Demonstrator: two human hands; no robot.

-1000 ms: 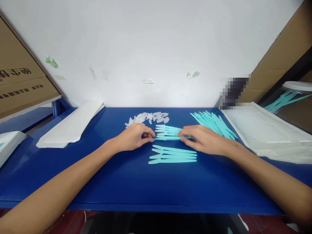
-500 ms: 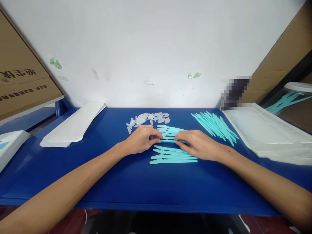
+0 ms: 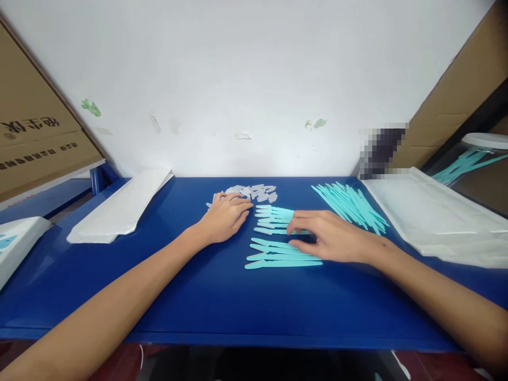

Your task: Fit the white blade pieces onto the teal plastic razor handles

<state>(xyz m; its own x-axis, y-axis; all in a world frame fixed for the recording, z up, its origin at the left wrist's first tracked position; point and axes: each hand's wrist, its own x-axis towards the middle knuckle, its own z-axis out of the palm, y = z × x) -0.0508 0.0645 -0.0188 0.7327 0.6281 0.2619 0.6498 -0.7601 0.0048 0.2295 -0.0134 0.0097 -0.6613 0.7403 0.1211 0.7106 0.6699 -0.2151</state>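
Observation:
Slim turquoise eyebrow razors point(image 3: 291, 262) lie side by side in a row on the blue table, heads to the left, with a gap between the far and near groups. My right hand point(image 3: 323, 235) is open over their handles, thumb and fingertips apart around that gap. To the left of the row, my left hand point(image 3: 226, 218) reaches flat with fingers stretched at the near edge of a heap of small translucent caps point(image 3: 260, 191), hiding part of it. Whether its fingertips touch any cap I cannot tell.
A loose pile of turquoise razors point(image 3: 353, 206) lies at the back right, beside white plastic bags point(image 3: 432, 222). A lidded clear jar point(image 3: 472, 159) holds more razors. White sheeting point(image 3: 123, 206) lies at the left, below a cardboard box point(image 3: 39, 127). A wall closes off the back.
My left hand has let go of a razor and moved up and left to the caps. My right hand has opened; that razor now lies at the near end of the far group.

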